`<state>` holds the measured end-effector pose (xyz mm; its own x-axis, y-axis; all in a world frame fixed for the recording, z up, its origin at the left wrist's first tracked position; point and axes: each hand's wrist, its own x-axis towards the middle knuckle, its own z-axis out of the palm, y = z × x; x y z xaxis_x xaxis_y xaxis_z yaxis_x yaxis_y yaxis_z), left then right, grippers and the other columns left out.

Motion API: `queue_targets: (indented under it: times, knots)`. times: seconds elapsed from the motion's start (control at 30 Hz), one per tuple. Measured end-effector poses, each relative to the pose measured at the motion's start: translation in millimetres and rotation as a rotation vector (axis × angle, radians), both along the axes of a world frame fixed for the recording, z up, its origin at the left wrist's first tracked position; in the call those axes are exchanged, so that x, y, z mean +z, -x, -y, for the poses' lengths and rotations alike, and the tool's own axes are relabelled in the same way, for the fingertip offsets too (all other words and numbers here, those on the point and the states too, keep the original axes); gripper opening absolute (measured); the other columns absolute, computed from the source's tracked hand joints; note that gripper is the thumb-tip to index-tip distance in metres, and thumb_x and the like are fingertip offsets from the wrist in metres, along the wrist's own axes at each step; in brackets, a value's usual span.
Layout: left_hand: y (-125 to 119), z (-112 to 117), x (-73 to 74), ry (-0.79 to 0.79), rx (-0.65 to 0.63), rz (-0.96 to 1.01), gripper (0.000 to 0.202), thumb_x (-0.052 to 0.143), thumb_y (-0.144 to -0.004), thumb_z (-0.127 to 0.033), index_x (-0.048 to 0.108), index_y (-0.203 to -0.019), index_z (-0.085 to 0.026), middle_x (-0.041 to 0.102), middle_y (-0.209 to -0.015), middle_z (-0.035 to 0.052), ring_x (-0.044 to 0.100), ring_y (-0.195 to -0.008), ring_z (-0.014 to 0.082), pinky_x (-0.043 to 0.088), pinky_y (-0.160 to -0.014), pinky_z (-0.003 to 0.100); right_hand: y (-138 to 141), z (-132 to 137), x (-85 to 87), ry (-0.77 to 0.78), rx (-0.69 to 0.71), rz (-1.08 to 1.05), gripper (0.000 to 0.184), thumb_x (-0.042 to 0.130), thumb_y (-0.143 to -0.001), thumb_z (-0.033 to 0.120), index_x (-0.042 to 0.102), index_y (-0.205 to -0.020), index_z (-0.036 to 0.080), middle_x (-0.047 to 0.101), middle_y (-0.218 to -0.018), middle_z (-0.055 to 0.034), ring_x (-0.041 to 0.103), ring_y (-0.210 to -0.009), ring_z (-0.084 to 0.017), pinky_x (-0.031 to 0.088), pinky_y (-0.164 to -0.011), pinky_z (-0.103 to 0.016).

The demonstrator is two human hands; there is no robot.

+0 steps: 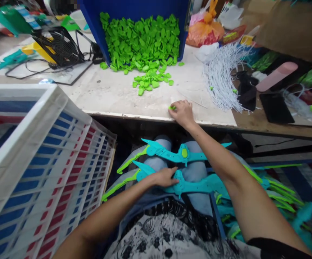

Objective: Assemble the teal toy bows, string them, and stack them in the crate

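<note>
Holding heaped green pieces (145,43), a blue bin (142,7) faces the right hand (182,112).

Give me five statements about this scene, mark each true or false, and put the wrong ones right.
1. The right hand holds a small green piece at the near edge of the table. True.
2. The left hand lies flat on the table. False: it is on the nearer bow, over the person's lap.
3. The blue bin holds a heap of green pieces. True.
4. The black fan stands to the right of the blue bin in the picture. False: it stands to the left.
5. The farther bow has a lime-green spot at its middle. True.
</note>
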<state>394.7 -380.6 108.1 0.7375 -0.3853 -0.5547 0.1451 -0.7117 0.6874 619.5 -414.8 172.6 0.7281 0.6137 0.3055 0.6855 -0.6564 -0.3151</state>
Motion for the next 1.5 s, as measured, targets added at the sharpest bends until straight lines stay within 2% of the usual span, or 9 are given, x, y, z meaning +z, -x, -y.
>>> queue_targets:
  times: [0.2,0.3,0.43,0.6,0.73,0.9,1.03,1.17,1.5]
  knots:
    - [-10.3,-6.1,-12.2,0.320,0.279,-0.169,0.040,0.040,-0.087,-0.046,0.061,-0.083,-0.012,0.061,-0.076,0.0044,0.052,-0.071,0.0168,0.039,-0.063,0.026,107.9,108.3,-15.0,-0.154,0.382,-0.154,0.023,0.052,-0.087,0.030,0.063,-0.104,0.020,0.065,-0.114,-0.0072,0.054,-0.105,-0.021,0.038,-0.090,-0.037]
    - [-12.1,-4.2,-14.8,0.416,0.392,-0.303,0.043,0.049,-0.081,-0.055,0.056,-0.070,-0.014,0.048,-0.058,-0.0002,0.041,-0.056,0.0123,0.032,-0.054,0.025,172.3,157.7,-35.2,-0.082,0.410,-0.200,0.021,0.053,-0.087,0.026,0.063,-0.105,0.020,0.064,-0.117,-0.0074,0.055,-0.106,-0.021,0.039,-0.090,-0.039]
    - [-12.8,1.3,-13.0,0.548,0.440,-0.407,0.046,0.053,-0.077,-0.060,0.049,-0.066,-0.015,0.036,-0.053,-0.0044,0.032,-0.049,0.0090,0.026,-0.049,0.024,218.6,178.3,-59.6,0.014,0.372,-0.231,0.023,0.050,-0.089,0.022,0.064,-0.107,0.023,0.063,-0.120,-0.0060,0.055,-0.108,-0.022,0.039,-0.092,-0.043]
    - [-11.5,1.9,-16.3,0.513,0.431,-0.405,0.048,0.051,-0.078,-0.061,0.055,-0.076,-0.013,0.038,-0.057,-0.0044,0.034,-0.053,0.0093,0.029,-0.051,0.023,225.4,174.0,-68.3,0.061,0.316,-0.249,0.028,0.047,-0.090,0.021,0.063,-0.112,0.025,0.059,-0.126,-0.0054,0.053,-0.114,-0.024,0.039,-0.094,-0.045]
    - [-9.4,-4.2,-20.8,0.529,0.286,-0.325,0.047,0.058,-0.074,-0.057,0.061,-0.088,-0.012,0.046,-0.065,-0.0033,0.039,-0.061,0.0103,0.032,-0.056,0.022,231.2,171.9,-73.4,0.011,0.264,-0.282,0.025,0.049,-0.089,0.024,0.064,-0.109,0.026,0.062,-0.121,-0.0051,0.053,-0.116,-0.024,0.039,-0.098,-0.047]
    - [-6.7,-5.2,-21.2,0.468,0.209,-0.171,0.044,0.064,-0.070,-0.048,0.062,-0.094,-0.012,0.052,-0.073,-0.0016,0.043,-0.068,0.0122,0.033,-0.058,0.021,243.8,162.4,-80.0,-0.150,0.028,-0.440,0.017,0.054,-0.087,0.033,0.062,-0.100,0.025,0.058,-0.126,-0.0070,0.055,-0.111,-0.024,0.044,-0.091,-0.043]
    - [-3.8,-0.3,-19.1,0.441,0.253,-0.149,0.041,0.062,-0.071,-0.043,0.062,-0.096,-0.010,0.051,-0.070,-0.0021,0.042,-0.063,0.0115,0.032,-0.055,0.021,234.2,155.4,-81.2,-0.087,-0.146,-0.622,0.053,0.069,-0.074,0.035,0.049,-0.121,0.021,0.062,-0.116,-0.0110,0.058,-0.104,-0.027,0.045,-0.087,-0.044]
    - [-0.7,1.2,-21.1,0.448,0.269,-0.098,0.042,0.062,-0.070,-0.036,0.063,-0.102,-0.009,0.056,-0.073,-0.0005,0.046,-0.066,0.0128,0.036,-0.059,0.023,213.4,148.7,-77.3,0.078,-0.094,-0.724,0.073,0.077,-0.065,0.035,0.046,-0.130,0.022,0.067,-0.102,-0.0086,0.061,-0.095,-0.027,0.044,-0.082,-0.043]
    - [4.3,-3.8,-21.2,0.393,0.321,-0.104,0.043,0.061,-0.071,-0.036,0.062,-0.103,-0.008,0.064,-0.081,0.0032,0.054,-0.072,0.0165,0.041,-0.062,0.025,202.6,149.3,-67.6,0.055,0.081,-0.656,0.059,0.072,-0.070,0.040,0.055,-0.125,0.027,0.067,-0.111,-0.0059,0.063,-0.097,-0.024,0.049,-0.081,-0.037]
